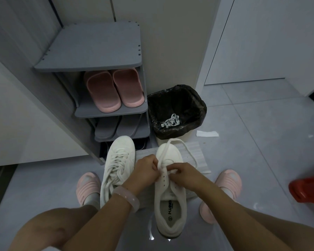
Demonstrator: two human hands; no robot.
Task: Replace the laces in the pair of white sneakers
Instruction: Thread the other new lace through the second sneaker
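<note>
Two white sneakers stand on the grey floor between my feet. The left sneaker (119, 163) is fully laced. The right sneaker (170, 198) has bare upper eyelets, and a white lace (186, 149) runs through its lowest holes and loops out over the toe and to the right. My left hand (146, 169) pinches the lace at the left side of the sneaker's front eyelets. My right hand (182, 175) pinches the lace end over the right eyelet row. An old white lace (170, 120) lies in the bin.
A black-lined waste bin (176, 98) stands behind the sneakers. A grey shoe rack (105, 109) at the left holds pink slippers (114, 89) and grey ones. A white sheet (196, 153) lies under the right sneaker's toe. A red object (306, 189) sits at the right edge.
</note>
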